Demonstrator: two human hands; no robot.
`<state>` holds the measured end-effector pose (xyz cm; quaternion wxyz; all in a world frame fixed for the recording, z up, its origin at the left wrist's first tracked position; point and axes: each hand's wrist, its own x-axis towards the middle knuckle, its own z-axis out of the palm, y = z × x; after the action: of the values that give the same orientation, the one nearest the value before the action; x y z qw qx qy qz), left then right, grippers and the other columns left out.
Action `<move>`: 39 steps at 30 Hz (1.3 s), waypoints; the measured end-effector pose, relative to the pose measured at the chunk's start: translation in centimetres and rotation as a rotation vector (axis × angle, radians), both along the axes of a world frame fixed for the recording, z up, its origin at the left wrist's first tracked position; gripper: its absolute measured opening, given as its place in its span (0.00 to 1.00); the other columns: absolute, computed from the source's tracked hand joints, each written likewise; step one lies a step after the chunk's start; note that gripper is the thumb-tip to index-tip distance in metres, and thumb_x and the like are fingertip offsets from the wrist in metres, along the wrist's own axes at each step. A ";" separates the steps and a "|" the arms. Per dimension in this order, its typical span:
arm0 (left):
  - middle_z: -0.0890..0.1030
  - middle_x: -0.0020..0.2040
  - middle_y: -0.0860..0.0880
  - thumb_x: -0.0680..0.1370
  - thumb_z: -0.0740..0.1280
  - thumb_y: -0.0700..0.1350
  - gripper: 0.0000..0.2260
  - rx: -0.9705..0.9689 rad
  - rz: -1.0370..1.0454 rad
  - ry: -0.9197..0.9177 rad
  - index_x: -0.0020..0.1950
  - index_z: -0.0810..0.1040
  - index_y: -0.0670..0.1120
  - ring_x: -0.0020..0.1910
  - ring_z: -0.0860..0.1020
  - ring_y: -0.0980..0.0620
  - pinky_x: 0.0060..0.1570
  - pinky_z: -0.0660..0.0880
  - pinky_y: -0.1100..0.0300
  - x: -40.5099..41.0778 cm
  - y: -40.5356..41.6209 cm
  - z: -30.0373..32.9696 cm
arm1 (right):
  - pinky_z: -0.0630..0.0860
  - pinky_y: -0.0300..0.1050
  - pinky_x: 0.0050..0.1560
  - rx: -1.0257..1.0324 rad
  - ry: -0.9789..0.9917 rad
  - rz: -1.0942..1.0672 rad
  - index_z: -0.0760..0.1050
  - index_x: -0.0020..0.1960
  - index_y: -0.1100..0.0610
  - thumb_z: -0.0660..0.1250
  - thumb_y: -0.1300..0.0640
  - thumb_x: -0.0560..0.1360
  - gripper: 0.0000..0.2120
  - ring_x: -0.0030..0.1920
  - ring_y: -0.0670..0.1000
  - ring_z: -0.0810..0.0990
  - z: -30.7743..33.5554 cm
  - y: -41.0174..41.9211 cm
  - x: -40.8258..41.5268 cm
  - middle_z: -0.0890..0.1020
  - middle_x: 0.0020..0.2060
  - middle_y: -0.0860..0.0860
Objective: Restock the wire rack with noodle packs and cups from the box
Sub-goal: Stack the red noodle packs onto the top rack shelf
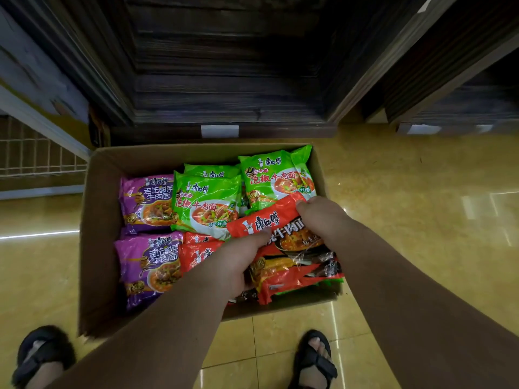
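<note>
Box (98,248) on floor (421,206), open. Red pack (283,220) at right side, tilted over green packs (207,200); left hand (238,259) and right hand (323,217) both clamped on it, fingers curled. Purple packs (146,203) along left wall. Wire rack (36,155) beyond far-left corner.

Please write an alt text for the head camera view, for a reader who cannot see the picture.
Seen from above, a person's left hand and right hand grip a red noodle pack in an open cardboard box on a yellow tiled floor. Purple noodle packs and green noodle packs also fill the box. A white wire rack shows at far left.
</note>
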<state>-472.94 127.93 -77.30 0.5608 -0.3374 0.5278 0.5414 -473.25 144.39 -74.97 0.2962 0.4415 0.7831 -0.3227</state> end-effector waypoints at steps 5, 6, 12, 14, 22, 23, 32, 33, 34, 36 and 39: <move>0.87 0.48 0.43 0.69 0.77 0.57 0.26 0.025 0.002 0.083 0.61 0.78 0.45 0.47 0.86 0.41 0.56 0.79 0.41 -2.7 -1.6 1.6 | 0.77 0.59 0.62 -0.235 0.157 -0.262 0.76 0.62 0.58 0.66 0.42 0.74 0.25 0.55 0.59 0.81 1.8 -0.9 -0.4 0.82 0.56 0.57; 0.86 0.49 0.43 0.68 0.78 0.57 0.28 0.029 0.013 0.112 0.63 0.77 0.46 0.46 0.86 0.41 0.54 0.79 0.40 -3.3 -2.1 2.3 | 0.76 0.59 0.63 -0.277 0.170 -0.294 0.74 0.65 0.57 0.68 0.39 0.71 0.29 0.57 0.59 0.81 2.7 -1.4 -0.7 0.82 0.58 0.56; 0.85 0.54 0.43 0.65 0.79 0.54 0.33 0.077 0.055 0.294 0.68 0.74 0.49 0.47 0.85 0.39 0.49 0.80 0.37 -8.3 -6.7 11.0 | 0.80 0.50 0.53 -0.367 0.392 -0.332 0.78 0.50 0.53 0.68 0.46 0.77 0.10 0.46 0.54 0.85 10.8 -6.1 -4.0 0.86 0.44 0.52; 0.85 0.53 0.42 0.70 0.77 0.51 0.27 0.116 0.042 0.390 0.66 0.74 0.47 0.47 0.85 0.40 0.48 0.81 0.38 -10.9 -9.6 15.8 | 0.81 0.48 0.50 -0.361 0.493 -0.340 0.78 0.54 0.53 0.70 0.45 0.76 0.13 0.46 0.53 0.86 15.5 -8.6 -5.6 0.86 0.46 0.52; 0.85 0.54 0.41 0.72 0.75 0.48 0.25 0.214 0.004 0.716 0.68 0.73 0.47 0.48 0.85 0.40 0.40 0.83 0.46 -16.5 -18.8 41.1 | 0.80 0.57 0.57 -0.411 0.921 -0.385 0.79 0.57 0.53 0.74 0.45 0.71 0.19 0.49 0.54 0.86 39.7 -17.8 -9.5 0.86 0.49 0.53; 0.84 0.55 0.41 0.70 0.75 0.48 0.28 0.216 -0.001 0.758 0.68 0.72 0.47 0.49 0.85 0.39 0.42 0.82 0.43 -16.8 -19.4 44.0 | 0.81 0.57 0.56 -0.417 0.966 -0.394 0.79 0.58 0.52 0.75 0.45 0.70 0.20 0.49 0.54 0.86 42.7 -18.4 -9.5 0.86 0.50 0.52; 0.86 0.52 0.42 0.78 0.69 0.46 0.17 0.306 0.051 1.052 0.67 0.73 0.45 0.46 0.86 0.43 0.44 0.82 0.48 -14.8 -24.6 63.4 | 0.81 0.53 0.48 -0.550 1.121 -0.158 0.78 0.54 0.57 0.62 0.61 0.78 0.08 0.41 0.54 0.85 62.3 -22.7 -8.4 0.85 0.45 0.58; 0.85 0.52 0.43 0.78 0.69 0.46 0.18 0.301 0.089 1.091 0.67 0.72 0.46 0.44 0.86 0.44 0.40 0.82 0.50 -14.6 -25.4 64.6 | 0.81 0.52 0.49 -0.534 1.137 -0.110 0.78 0.55 0.57 0.62 0.61 0.77 0.09 0.43 0.54 0.85 63.7 -23.5 -8.5 0.85 0.46 0.57; 0.85 0.52 0.43 0.78 0.70 0.46 0.19 0.296 0.127 1.113 0.67 0.71 0.47 0.43 0.86 0.45 0.38 0.81 0.51 -14.4 -26.3 65.7 | 0.81 0.50 0.47 -0.520 1.142 -0.072 0.78 0.55 0.57 0.62 0.61 0.77 0.09 0.43 0.53 0.85 64.9 -24.4 -8.6 0.86 0.47 0.56; 0.84 0.53 0.43 0.78 0.70 0.47 0.22 0.301 0.179 1.133 0.70 0.69 0.47 0.43 0.86 0.45 0.37 0.81 0.52 -14.2 -28.1 67.3 | 0.80 0.46 0.43 -0.495 1.115 -0.010 0.77 0.58 0.55 0.62 0.60 0.77 0.11 0.44 0.53 0.85 66.9 -26.5 -9.0 0.86 0.49 0.56; 0.84 0.53 0.43 0.78 0.69 0.47 0.20 0.278 0.245 1.180 0.68 0.70 0.47 0.45 0.85 0.44 0.39 0.81 0.51 -15.2 -31.2 68.7 | 0.81 0.48 0.46 -0.452 1.094 0.074 0.75 0.61 0.54 0.62 0.63 0.75 0.15 0.46 0.54 0.83 69.0 -29.9 -10.5 0.83 0.51 0.57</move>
<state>-488.18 96.72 -8.64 0.1471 0.0370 0.6309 0.7609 -483.74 114.48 -5.99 -0.0526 0.1094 0.7486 -0.6518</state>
